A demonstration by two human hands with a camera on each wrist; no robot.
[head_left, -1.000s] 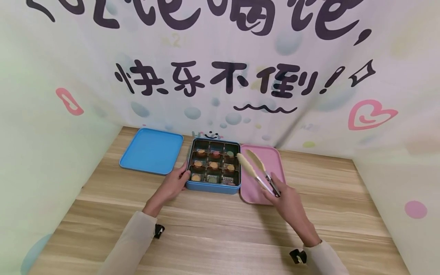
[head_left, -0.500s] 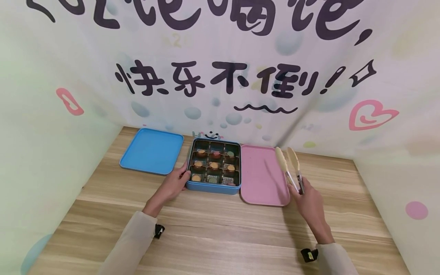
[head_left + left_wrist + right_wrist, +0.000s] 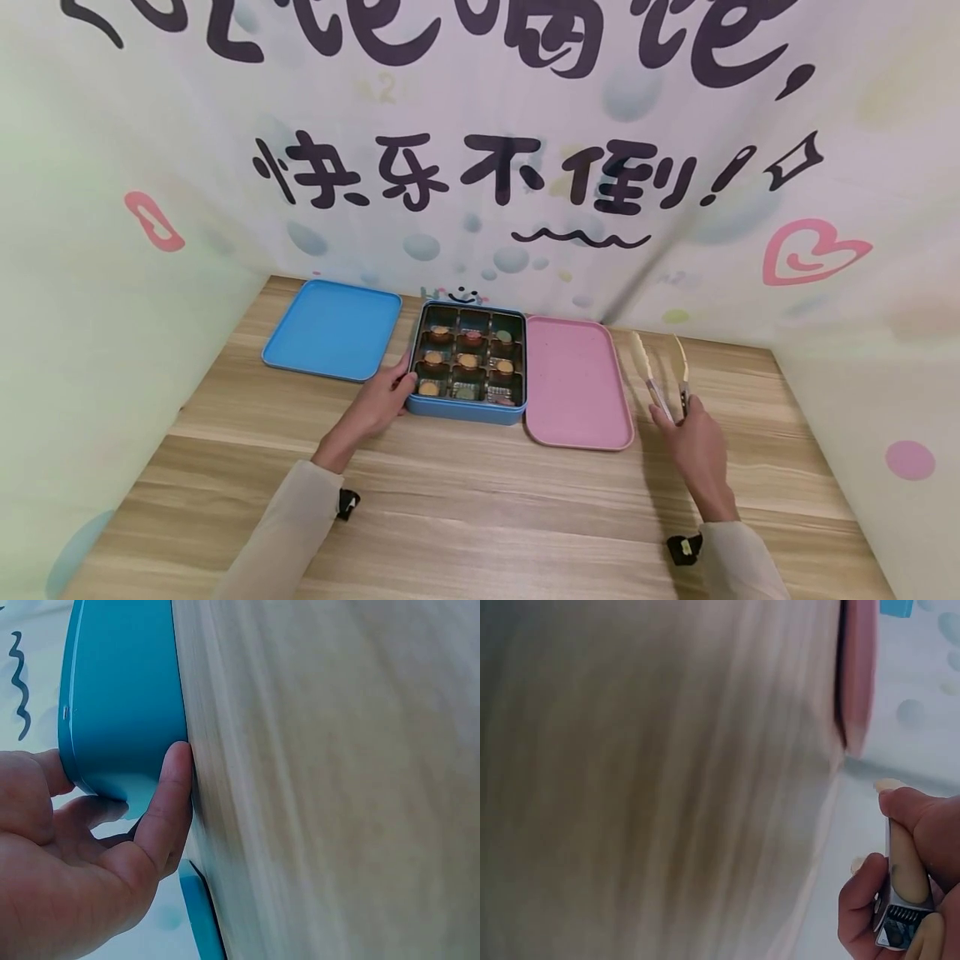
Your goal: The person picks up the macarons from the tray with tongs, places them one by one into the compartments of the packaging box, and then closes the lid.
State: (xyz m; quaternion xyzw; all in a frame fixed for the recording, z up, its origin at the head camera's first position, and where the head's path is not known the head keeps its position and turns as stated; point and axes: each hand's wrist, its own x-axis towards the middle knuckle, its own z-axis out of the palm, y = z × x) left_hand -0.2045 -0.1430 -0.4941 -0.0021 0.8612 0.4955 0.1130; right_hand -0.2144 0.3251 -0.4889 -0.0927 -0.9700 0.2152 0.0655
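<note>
A blue tin box [image 3: 465, 409] sits uncovered on the table, its dark insert split into several compartments with small round cookies [image 3: 468, 361] in tan, red and green. My left hand [image 3: 381, 397] grips the box's near left corner; the left wrist view shows the thumb at the rim and fingers against the blue wall [image 3: 124, 690]. To the right of the pink tray [image 3: 576, 383], my right hand [image 3: 699, 446] holds tongs [image 3: 642, 358] with pale tips, which are spread apart with nothing between them. In the right wrist view, thumb and fingers wrap the tongs' handle [image 3: 907, 874].
A flat blue lid [image 3: 330, 329] lies left of the box. The pink tray touches or nearly touches the box's right side and carries nothing sizeable. Behind the wooden table [image 3: 480, 500] hangs a printed cloth wall [image 3: 450, 242], with pale walls at both sides.
My right hand has carried the tongs rightward, from above the pink tray to beyond its right edge, and the tips have spread wider. My left hand and the box have stayed put.
</note>
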